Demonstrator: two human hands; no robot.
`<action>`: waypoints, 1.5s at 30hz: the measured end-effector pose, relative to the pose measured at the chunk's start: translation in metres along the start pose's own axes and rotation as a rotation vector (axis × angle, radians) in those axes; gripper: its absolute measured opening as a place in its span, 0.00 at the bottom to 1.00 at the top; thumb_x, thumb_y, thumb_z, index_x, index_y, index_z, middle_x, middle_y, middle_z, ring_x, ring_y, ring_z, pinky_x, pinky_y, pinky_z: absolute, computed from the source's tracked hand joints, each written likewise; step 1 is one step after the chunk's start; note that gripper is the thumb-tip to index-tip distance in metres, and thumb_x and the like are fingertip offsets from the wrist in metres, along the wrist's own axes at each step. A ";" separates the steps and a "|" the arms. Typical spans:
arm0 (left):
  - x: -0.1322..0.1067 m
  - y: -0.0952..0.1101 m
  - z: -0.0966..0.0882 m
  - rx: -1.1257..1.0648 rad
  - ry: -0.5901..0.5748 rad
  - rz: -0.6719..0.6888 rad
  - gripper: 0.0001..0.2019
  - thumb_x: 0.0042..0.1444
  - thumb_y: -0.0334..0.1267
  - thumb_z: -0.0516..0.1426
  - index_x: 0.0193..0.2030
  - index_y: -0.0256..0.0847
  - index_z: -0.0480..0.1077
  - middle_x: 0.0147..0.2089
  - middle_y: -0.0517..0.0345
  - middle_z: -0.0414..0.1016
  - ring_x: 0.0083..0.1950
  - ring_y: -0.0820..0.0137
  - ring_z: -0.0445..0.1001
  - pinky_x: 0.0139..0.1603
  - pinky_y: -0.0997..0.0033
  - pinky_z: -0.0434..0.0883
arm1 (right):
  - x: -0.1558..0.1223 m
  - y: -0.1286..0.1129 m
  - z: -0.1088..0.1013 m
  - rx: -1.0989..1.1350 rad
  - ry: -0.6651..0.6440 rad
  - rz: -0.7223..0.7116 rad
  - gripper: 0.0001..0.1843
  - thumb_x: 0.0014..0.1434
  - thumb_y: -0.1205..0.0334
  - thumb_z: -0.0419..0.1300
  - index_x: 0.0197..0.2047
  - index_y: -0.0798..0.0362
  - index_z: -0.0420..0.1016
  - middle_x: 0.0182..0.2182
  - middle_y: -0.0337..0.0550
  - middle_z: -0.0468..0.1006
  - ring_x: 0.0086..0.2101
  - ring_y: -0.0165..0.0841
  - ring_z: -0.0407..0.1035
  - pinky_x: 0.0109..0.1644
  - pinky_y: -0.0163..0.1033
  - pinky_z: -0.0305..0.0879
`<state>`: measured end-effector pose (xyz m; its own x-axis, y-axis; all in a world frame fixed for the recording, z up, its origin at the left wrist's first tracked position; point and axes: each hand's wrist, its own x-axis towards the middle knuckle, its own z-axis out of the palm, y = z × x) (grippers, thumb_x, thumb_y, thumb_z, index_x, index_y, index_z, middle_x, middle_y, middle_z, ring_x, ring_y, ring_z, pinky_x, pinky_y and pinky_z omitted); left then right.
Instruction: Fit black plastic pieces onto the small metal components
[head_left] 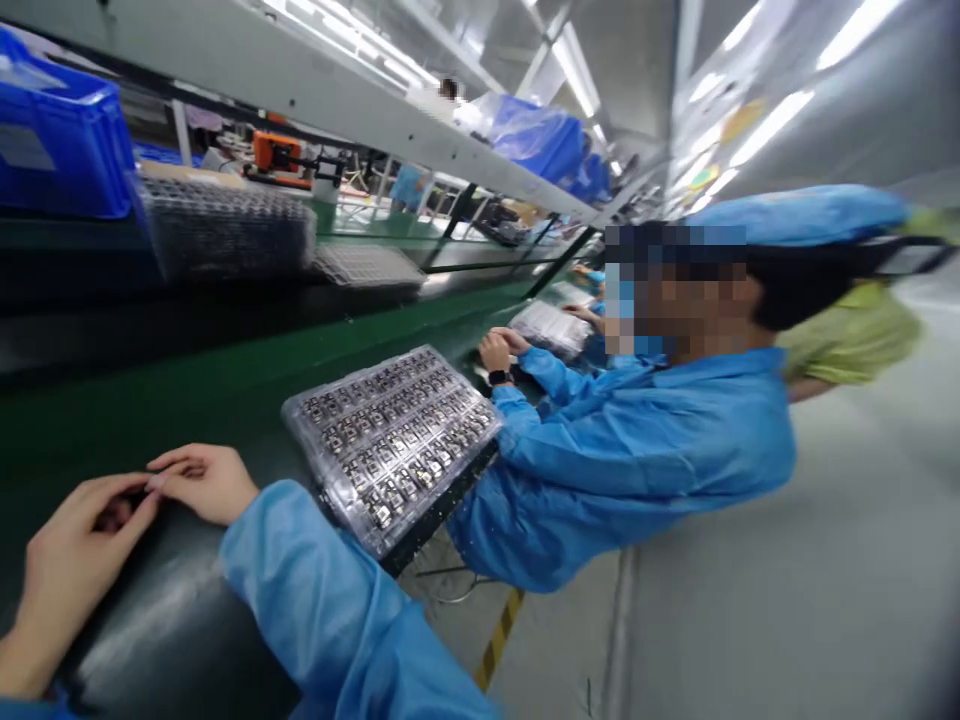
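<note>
My left hand [71, 560] and my right hand [206, 480] meet low at the left over the dark bench edge [172, 620]. Their fingertips are pinched together around something small and dark that I cannot make out. My right arm is in a blue sleeve [330, 610]. To the right of my hands lies a clear plastic tray [394, 440] filled with several small dark electronic parts in rows.
A co-worker in a blue coat [637, 450] and blue cap sits at the right, hands [499, 350] by another tray [551, 325]. A green conveyor belt [225, 370] runs past. Stacked trays [225, 230] and a blue bin [60, 140] stand behind it.
</note>
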<state>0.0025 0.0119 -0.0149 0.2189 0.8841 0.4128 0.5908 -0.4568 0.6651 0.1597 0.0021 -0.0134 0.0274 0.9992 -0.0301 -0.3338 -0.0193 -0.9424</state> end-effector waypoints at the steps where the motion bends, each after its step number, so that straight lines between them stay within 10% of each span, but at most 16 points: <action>1: 0.000 0.003 -0.001 -0.006 -0.004 -0.015 0.09 0.57 0.52 0.58 0.43 0.57 0.71 0.38 0.66 0.73 0.31 0.69 0.72 0.29 0.68 0.71 | 0.000 -0.002 0.000 0.003 -0.008 0.005 0.23 0.40 0.49 0.75 0.40 0.51 0.82 0.29 0.39 0.79 0.35 0.36 0.77 0.54 0.48 0.71; 45: 0.001 0.012 -0.001 -0.176 -0.022 -0.021 0.08 0.60 0.40 0.60 0.45 0.43 0.76 0.34 0.61 0.72 0.28 0.76 0.66 0.30 0.74 0.65 | 0.005 -0.001 -0.008 -0.076 -0.041 -0.019 0.18 0.48 0.55 0.72 0.41 0.53 0.79 0.32 0.42 0.83 0.35 0.34 0.79 0.46 0.41 0.75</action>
<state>0.0091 0.0071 -0.0056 0.2259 0.8945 0.3857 0.4502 -0.4470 0.7730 0.1680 0.0064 -0.0149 -0.0058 1.0000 -0.0001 -0.2613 -0.0016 -0.9653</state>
